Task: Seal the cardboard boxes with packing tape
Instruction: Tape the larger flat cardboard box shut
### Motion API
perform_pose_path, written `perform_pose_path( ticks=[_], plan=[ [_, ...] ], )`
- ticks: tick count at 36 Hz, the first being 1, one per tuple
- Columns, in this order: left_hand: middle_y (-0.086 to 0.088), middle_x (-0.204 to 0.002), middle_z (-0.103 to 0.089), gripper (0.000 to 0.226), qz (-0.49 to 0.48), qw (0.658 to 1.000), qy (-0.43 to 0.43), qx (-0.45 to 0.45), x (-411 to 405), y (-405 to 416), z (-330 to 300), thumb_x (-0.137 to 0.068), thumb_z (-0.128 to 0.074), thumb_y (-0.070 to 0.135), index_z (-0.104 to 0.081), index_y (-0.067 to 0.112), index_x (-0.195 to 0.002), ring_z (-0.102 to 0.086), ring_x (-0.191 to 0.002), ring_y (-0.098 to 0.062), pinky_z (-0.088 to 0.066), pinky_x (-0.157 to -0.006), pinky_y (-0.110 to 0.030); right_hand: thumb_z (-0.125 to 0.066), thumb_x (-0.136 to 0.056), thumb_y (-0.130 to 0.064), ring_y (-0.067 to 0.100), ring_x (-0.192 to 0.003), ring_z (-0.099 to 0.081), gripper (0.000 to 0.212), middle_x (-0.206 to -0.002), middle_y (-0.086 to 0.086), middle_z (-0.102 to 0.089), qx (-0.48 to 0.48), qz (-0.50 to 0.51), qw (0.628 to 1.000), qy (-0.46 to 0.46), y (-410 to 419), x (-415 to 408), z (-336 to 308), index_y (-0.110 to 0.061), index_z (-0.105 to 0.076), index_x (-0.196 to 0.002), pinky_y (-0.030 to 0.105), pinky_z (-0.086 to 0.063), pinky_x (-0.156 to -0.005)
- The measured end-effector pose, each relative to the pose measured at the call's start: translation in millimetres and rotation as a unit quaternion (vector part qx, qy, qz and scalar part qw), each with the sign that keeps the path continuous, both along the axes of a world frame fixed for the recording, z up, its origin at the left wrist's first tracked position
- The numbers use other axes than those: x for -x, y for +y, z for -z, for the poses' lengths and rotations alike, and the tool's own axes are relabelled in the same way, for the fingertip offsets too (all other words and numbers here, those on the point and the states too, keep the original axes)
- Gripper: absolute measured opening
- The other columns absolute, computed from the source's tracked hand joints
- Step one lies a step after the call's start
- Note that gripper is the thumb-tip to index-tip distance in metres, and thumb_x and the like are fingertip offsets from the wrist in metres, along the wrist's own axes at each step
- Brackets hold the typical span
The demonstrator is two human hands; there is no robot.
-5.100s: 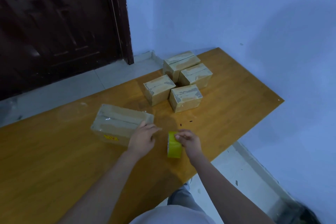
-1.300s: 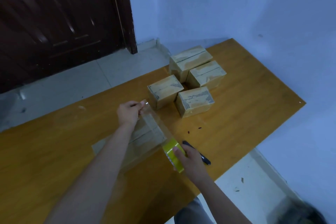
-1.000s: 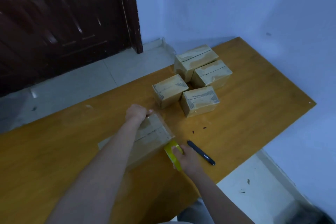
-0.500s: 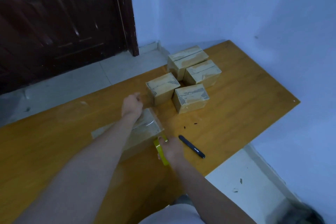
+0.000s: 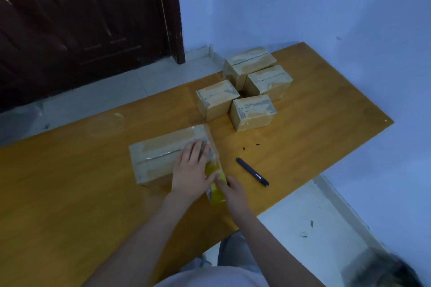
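Observation:
A long cardboard box lies on the wooden table in front of me. A strip of clear tape crosses its right end. My left hand presses flat on that taped end with straight fingers. Just right of the box's near corner, my right hand grips the yellow tape roll, which stands on edge and is still joined to the strip.
Several smaller cardboard boxes stand grouped at the table's far right. A dark pen-like cutter lies right of my hands. The table's right edge drops to a tiled floor. A dark door is behind.
My left hand came back from the box's far edge and now lies flat on the taped end. The roll has come down near the box's front corner.

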State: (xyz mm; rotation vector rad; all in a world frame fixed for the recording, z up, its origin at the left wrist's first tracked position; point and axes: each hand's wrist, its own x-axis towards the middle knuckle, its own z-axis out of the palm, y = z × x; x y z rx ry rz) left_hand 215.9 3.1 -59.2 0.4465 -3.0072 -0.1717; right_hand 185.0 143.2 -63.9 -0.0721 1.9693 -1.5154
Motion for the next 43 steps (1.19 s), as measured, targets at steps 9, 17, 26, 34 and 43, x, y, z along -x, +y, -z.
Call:
perform_pose_path(
  ticks=[9,17,26,34,43],
  plan=[
    [-0.009,-0.14,-0.05,0.103,0.007,1.0,-0.015,0.019,5,-1,-1,-0.062,-0.066,0.074,-0.046,0.01,-0.14,-0.045,-0.131,-0.027,-0.034,-0.109,-0.045,-0.048,-0.095,-0.041,0.007,-0.053,-0.035,0.04,-0.057,-0.004,-0.04,-0.174,-0.096,0.971,0.134,7,9,15,-0.02,-0.042,-0.062,0.024,-0.026,-0.052],
    [-0.001,-0.159,-0.015,0.114,-0.017,0.997,-0.071,0.004,10,-3,-3,-0.068,-0.049,0.082,-0.008,0.017,-0.153,-0.011,-0.147,-0.02,-0.006,-0.118,-0.042,-0.049,-0.096,-0.035,0.012,-0.081,-0.054,0.022,-0.089,-0.001,-0.057,-0.169,-0.022,0.977,0.13,23,30,25,-0.014,-0.057,-0.097,0.027,-0.04,-0.07],
    [0.005,-0.16,0.012,0.112,-0.032,0.993,-0.114,0.01,12,-1,-9,-0.074,-0.036,0.084,0.02,0.021,-0.148,0.012,-0.147,-0.015,0.007,-0.119,-0.041,-0.041,-0.099,-0.014,0.03,-0.116,-0.041,0.023,-0.131,0.01,-0.038,-0.506,-0.189,0.796,0.272,42,87,56,-0.013,-0.04,-0.122,0.038,-0.04,-0.097],
    [0.006,-0.159,0.015,0.111,-0.036,0.993,-0.11,0.008,12,0,-10,-0.075,-0.035,0.084,0.029,0.021,-0.14,0.014,-0.146,-0.015,0.008,-0.118,-0.042,-0.051,-0.092,-0.027,0.019,-0.057,-0.06,0.014,-0.076,-0.001,-0.064,-0.224,-0.216,0.841,0.443,56,92,9,-0.022,-0.054,-0.105,0.032,-0.046,-0.042],
    [0.005,-0.161,0.006,0.11,-0.027,0.995,-0.094,-0.005,11,1,-10,-0.075,-0.044,0.08,0.009,0.021,-0.152,0.008,-0.147,-0.015,0.004,-0.118,-0.042,-0.08,-0.07,-0.012,0.015,-0.053,-0.05,0.02,-0.065,-0.002,-0.053,-0.248,-0.253,0.691,0.63,36,73,-7,-0.019,-0.068,-0.085,0.023,-0.033,-0.033]
  ],
)
